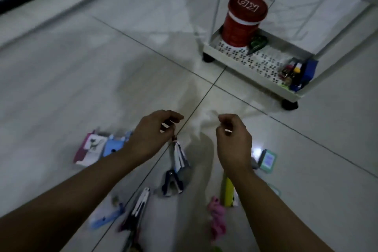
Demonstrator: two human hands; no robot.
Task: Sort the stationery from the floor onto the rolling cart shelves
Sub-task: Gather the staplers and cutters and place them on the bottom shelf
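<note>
Head view: cart tray (212, 47) holds red tub (243, 20); left hand (155, 133) seemingly pinches clip (180, 157), right hand (233, 139) curled.

Two hands, the left hand (155, 131) and the right hand (233, 139), are in view. One rolling cart (255, 80) holds one red canister (243, 20) and one green tape dispenser (258, 43). On the floor lie one staple remover (172, 183), one pink booklet (90, 147), one teal box (268, 160) and one yellow marker (228, 190).

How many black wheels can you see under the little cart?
2. One black wheel sits under the cart's left front corner, near the red tub. The other is under the right front corner, below the blue box. Any back wheels are hidden.
</note>
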